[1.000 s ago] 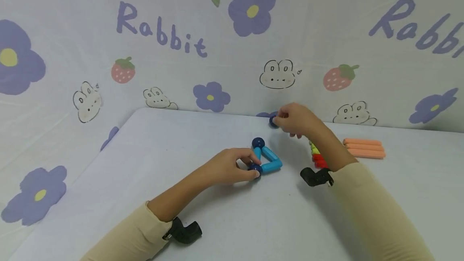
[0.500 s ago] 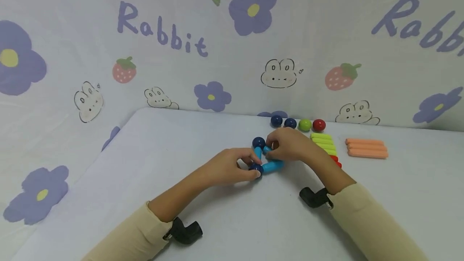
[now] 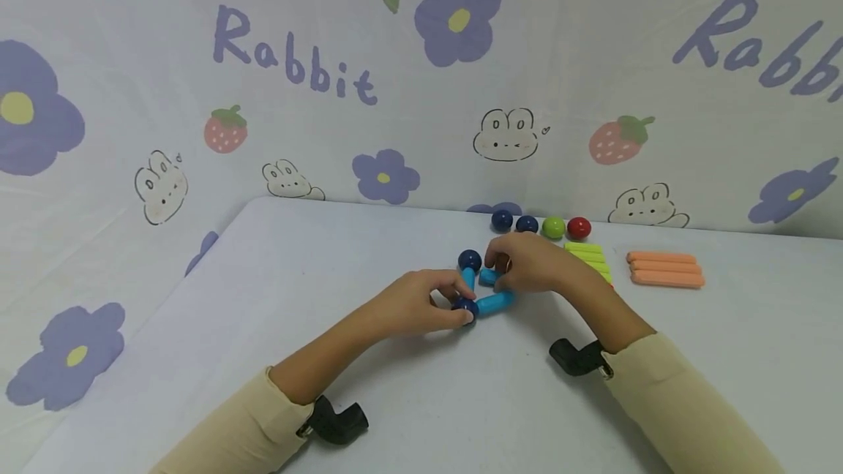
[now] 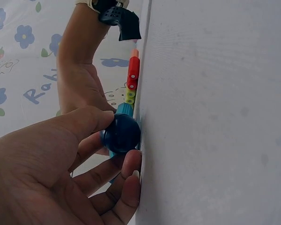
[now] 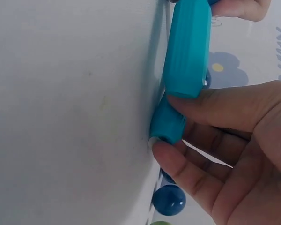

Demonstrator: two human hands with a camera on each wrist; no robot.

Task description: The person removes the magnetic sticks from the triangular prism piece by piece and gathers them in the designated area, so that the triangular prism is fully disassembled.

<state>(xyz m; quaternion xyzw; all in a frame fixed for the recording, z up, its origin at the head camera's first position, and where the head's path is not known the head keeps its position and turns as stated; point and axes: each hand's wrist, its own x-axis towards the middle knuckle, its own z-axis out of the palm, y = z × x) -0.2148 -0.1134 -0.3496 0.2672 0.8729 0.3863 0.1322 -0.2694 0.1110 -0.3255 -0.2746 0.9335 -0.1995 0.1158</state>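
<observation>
In the head view my left hand pinches the near dark blue ball between thumb and fingers, low on the table. From that ball one blue rod runs to a far dark blue ball, and a second blue rod reaches right. My right hand pinches a third blue rod, whose left end lies apart from the far ball. Seen from the right wrist, thumb and fingers hold this rod where it meets the second one. My right fingers cover part of that joint in the head view.
Along the table's back edge stand two dark blue balls, a green ball and a red ball. Yellow-green rods, red rods and orange rods lie to the right. A printed cloth hangs behind.
My right hand has left a dark blue ball at the back edge and come nearer, taking hold of the third blue rod. That rod's end has shifted slightly rightward. My left hand stays put.
</observation>
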